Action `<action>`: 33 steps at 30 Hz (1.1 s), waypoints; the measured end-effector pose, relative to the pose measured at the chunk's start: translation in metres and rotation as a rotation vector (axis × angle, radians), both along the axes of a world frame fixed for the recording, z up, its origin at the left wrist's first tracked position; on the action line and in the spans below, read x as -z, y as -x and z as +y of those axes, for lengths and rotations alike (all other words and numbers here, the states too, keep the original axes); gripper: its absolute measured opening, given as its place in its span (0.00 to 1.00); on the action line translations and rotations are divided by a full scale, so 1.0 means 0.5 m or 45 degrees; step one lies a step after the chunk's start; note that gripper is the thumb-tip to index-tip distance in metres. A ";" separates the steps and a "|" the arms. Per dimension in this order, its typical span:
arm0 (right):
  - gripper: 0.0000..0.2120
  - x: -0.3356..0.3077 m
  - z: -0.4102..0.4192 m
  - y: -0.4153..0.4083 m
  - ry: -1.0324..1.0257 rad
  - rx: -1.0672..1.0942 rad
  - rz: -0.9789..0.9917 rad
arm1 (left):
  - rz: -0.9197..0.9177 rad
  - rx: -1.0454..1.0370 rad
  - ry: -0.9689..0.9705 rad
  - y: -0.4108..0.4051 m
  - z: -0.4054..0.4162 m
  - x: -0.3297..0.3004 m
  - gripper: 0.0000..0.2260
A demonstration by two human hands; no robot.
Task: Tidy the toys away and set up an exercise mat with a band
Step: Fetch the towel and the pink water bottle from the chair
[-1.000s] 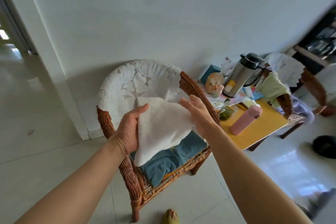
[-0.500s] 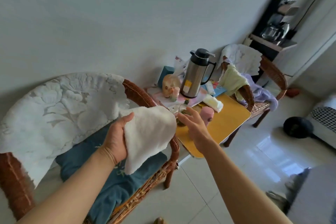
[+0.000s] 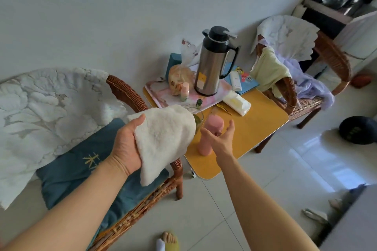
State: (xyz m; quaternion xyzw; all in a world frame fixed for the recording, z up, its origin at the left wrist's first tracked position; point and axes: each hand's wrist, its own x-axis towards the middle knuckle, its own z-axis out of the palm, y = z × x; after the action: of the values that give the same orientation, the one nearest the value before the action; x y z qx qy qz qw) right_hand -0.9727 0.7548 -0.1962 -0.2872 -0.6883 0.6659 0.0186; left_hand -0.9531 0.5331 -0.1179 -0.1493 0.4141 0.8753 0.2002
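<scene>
Left hand (image 3: 127,144) is up at mid-frame, forearm stretched out from the near left, thumb on top and fingers curled underneath a fluffy white cloth (image 3: 163,138). That's a firm grip, and the cloth drapes over the fingers and hangs in a soft point above the near wicker chair (image 3: 126,93). Right hand (image 3: 219,135) reaches out from the near right with palm turned inward, fingers straight and spread, thumb up. Its grip is wide and holds nothing, hovering just in front of the pink bottle (image 3: 210,136); whether it touches the bottle I cannot tell.

The pink bottle is a smooth, matte cylinder standing upright on the yellow surface (image 3: 255,128), which is glossy with rounded corners. Just left of it, half hidden behind the cloth, sits a clear glass (image 3: 199,119) with something greenish inside. Farther back stands a tall brushed-steel thermos (image 3: 212,63) with a black lid and handle and a yellow label, its writing too small to read. Beside it is a wrapped white pack (image 3: 236,103).

The near chair is woven brown rattan, with a white lace cover (image 3: 47,108) over its back and a teal cushion (image 3: 81,161) on the seat bearing pale yellow embroidery I can't read. A second wicker chair (image 3: 330,61) stands far right, piled with pale yellow and lilac fabric.
</scene>
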 end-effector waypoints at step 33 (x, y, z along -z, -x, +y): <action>0.23 -0.136 -0.062 0.115 -0.261 -0.283 0.533 | 0.115 -0.309 0.046 0.004 -0.086 -0.048 0.26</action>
State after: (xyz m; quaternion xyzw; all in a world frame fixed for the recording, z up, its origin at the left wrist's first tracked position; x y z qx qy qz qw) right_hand -1.0299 0.7237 -0.1282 -0.0622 -0.7608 0.6354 0.1163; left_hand -0.9550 0.4899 -0.0937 -0.1624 0.4173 0.8913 0.0714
